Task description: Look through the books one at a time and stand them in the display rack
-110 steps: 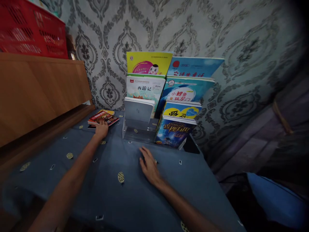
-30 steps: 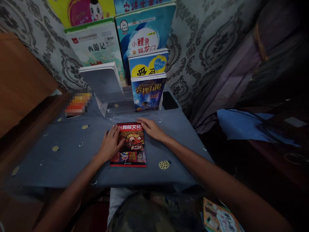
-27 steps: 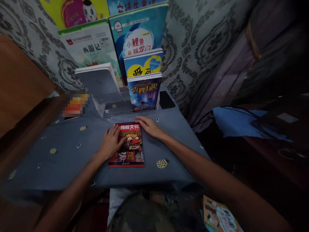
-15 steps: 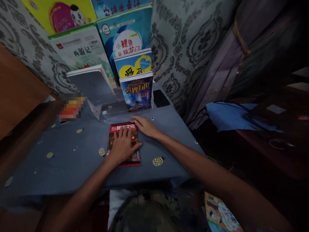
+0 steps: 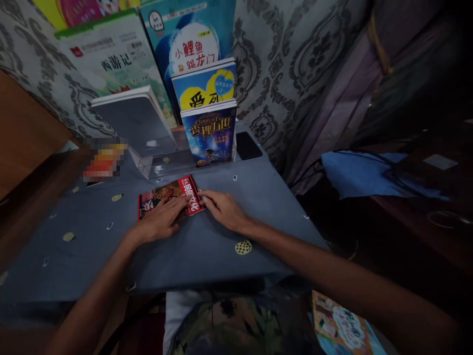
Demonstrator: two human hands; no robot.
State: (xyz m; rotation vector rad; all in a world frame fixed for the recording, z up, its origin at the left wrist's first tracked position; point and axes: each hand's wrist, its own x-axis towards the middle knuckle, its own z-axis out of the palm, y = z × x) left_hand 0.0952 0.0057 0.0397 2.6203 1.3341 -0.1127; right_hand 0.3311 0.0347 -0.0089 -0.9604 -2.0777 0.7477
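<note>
Books (image 5: 209, 130) in clear stand (image 5: 166, 165)

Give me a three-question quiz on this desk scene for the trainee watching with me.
1. True or false: the red magazine stands upright in the clear display stand.
2. Multiple choice: the black phone lies (A) on the red magazine, (B) on the blue tablecloth right of the stand, (C) under the left hand.
3. Fill in: the right hand touches the magazine's ____ end.

Key:
1. False; it lies flat on the tablecloth, with the left hand's fingers on its cover.
2. B.
3. Title; the end with the white characters, nearest the right hand.
</note>
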